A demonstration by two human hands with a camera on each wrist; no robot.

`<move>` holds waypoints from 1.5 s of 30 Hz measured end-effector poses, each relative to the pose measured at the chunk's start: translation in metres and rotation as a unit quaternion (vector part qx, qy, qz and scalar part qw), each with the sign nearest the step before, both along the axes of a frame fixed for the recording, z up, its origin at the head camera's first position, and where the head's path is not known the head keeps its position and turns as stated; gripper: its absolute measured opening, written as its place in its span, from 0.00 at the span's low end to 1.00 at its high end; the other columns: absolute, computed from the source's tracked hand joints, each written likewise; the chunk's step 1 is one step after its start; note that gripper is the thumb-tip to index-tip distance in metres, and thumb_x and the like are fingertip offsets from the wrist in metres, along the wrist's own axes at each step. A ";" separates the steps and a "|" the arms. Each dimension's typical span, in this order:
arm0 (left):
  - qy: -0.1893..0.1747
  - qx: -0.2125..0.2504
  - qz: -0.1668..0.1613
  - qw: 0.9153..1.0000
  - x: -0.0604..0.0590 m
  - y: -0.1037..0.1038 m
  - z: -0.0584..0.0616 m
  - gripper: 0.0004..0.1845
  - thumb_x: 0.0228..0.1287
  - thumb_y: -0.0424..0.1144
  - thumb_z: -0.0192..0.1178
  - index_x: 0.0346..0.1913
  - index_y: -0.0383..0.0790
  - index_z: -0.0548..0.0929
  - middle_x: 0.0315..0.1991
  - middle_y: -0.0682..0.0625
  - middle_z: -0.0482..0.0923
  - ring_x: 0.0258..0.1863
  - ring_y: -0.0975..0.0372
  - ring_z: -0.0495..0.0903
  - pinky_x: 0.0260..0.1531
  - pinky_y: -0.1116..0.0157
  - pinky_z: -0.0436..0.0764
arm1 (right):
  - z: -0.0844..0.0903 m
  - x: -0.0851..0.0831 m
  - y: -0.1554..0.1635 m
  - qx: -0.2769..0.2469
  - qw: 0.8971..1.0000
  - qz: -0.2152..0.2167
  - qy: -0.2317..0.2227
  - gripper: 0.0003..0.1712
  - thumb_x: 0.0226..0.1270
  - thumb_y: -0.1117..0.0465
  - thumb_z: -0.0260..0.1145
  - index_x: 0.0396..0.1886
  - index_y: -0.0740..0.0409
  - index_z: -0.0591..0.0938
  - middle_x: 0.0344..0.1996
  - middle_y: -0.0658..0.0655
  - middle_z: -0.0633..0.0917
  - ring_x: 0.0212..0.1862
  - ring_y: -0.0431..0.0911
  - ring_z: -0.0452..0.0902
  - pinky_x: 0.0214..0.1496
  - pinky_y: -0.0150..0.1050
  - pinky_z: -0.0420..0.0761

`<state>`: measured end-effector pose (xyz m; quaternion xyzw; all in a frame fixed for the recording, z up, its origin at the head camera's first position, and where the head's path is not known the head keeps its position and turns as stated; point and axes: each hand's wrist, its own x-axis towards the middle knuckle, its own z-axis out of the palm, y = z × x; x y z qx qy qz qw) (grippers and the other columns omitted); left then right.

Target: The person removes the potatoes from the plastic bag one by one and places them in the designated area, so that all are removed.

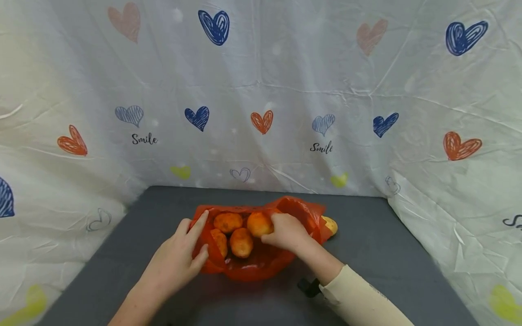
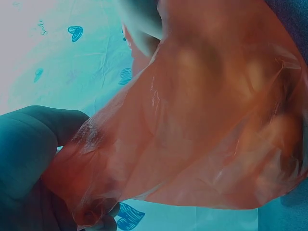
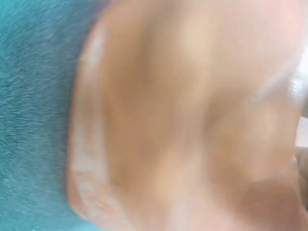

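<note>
- Head view: your left hand [image 1: 176, 260] pinches the left edge of the orange bag [image 1: 261, 267], thumb and fingers curled on the plastic.
- Your right hand [image 1: 287, 232] reaches into the bag's mouth, fingers curled round a potato [image 1: 258, 224].
- The bag lies mid-table [image 1: 387, 253], nearer the far edge.
- A loose potato [image 1: 330, 224] sits just beside the bag's right side.
</note>
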<state>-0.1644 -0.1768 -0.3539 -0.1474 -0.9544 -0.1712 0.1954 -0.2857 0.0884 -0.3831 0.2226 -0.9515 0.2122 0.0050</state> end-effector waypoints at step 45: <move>-0.005 0.006 0.007 1.000 -0.002 -0.003 0.001 0.40 0.64 0.34 0.67 0.78 0.39 0.65 0.45 0.42 0.70 0.16 0.66 0.60 0.17 0.68 0.65 | 0.086 0.065 0.136 -0.108 0.993 0.045 0.031 0.40 0.56 0.67 0.74 0.72 0.54 0.75 0.63 0.52 0.79 0.58 0.47 0.78 0.59 0.50 0.79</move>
